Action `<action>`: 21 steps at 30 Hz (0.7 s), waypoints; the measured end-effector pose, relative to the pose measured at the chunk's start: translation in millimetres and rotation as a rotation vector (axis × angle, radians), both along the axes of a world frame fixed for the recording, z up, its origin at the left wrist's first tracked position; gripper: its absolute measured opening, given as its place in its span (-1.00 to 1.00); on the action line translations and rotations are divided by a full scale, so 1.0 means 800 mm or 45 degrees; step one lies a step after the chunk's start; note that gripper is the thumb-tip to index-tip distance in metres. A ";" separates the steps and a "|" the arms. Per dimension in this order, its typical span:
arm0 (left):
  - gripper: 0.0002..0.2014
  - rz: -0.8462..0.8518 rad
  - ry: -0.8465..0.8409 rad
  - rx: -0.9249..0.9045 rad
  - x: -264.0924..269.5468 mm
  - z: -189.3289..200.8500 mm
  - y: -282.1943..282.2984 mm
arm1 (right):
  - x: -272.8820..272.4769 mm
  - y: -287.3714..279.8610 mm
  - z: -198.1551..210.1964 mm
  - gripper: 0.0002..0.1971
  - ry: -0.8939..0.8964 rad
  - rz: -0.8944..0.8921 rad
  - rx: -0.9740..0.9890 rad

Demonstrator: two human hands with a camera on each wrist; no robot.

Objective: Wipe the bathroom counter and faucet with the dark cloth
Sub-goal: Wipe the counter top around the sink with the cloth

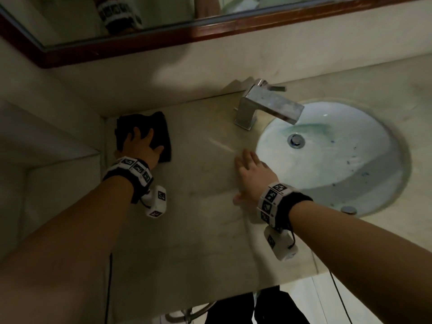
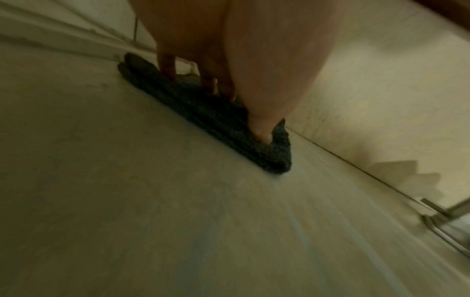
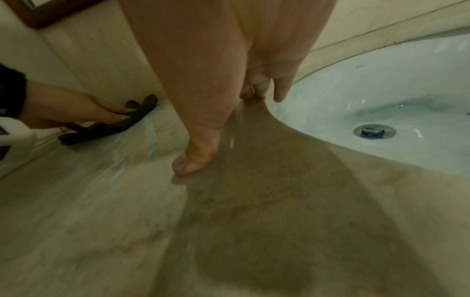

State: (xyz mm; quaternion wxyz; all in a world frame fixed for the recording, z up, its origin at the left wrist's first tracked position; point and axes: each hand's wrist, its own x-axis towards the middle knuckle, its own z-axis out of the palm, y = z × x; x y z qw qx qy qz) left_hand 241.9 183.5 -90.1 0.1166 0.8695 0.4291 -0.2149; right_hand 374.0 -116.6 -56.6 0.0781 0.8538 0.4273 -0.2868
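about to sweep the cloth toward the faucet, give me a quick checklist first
1. Left hand pressing the cloth flat: ok, fingers spread on it.
2. Cloth at the back corner of the counter: ok.
3. Path to the faucet free: ok, nothing lies between.
4. Right hand out of the way: not ok, it rests on the counter beside the sink.
5. Faucet wiped: not ok, it looks spotted.
6. Cloth damp: cannot tell.

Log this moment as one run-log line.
left hand presses dark cloth flat on counter, far-left corner | right hand flat on counter beside sink | faucet untouched
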 end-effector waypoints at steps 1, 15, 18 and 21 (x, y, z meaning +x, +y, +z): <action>-0.29 -0.008 -0.005 -0.002 -0.003 0.002 -0.009 | -0.001 0.001 0.000 0.23 -0.004 -0.001 -0.003; -0.38 -0.154 -0.086 0.036 -0.119 0.028 -0.262 | -0.003 -0.002 0.011 0.20 0.001 0.026 -0.049; -0.39 -0.110 -0.047 -0.011 -0.128 0.027 -0.281 | -0.003 -0.002 0.013 0.20 -0.003 0.032 -0.058; -0.38 -0.114 -0.020 -0.020 -0.126 0.029 -0.279 | -0.002 -0.002 0.013 0.19 -0.005 0.036 -0.061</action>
